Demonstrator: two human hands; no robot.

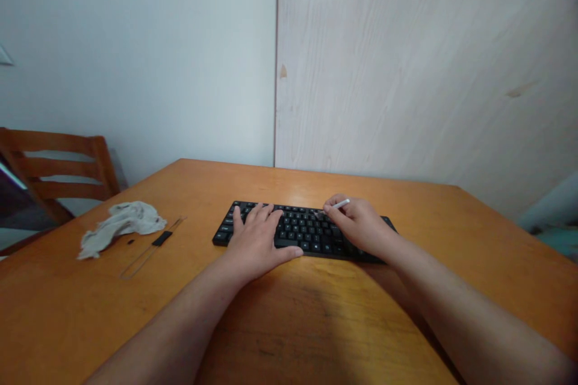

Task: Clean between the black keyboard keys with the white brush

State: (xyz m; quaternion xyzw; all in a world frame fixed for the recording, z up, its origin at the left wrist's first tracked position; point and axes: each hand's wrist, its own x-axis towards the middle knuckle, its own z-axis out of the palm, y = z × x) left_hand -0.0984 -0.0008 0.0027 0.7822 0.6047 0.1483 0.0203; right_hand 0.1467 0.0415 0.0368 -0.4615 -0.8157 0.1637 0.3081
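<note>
A black keyboard (302,231) lies on the wooden table in front of me. My left hand (257,237) rests on its left part, fingers spread over the keys and thumb along the front edge. Between the fingertips of my right hand (354,219) is a small brush (339,204) with a white handle. Its greyish tip meets the upper keys right of the middle. My right hand and wrist hide much of the keyboard's right end.
Left on the table (343,313) lie a crumpled pale cloth (126,222), a wire tool with a black grip (161,239) and a tiny black piece (130,242). A wooden chair (63,165) stands at the left. Walls rise behind the table's far edge.
</note>
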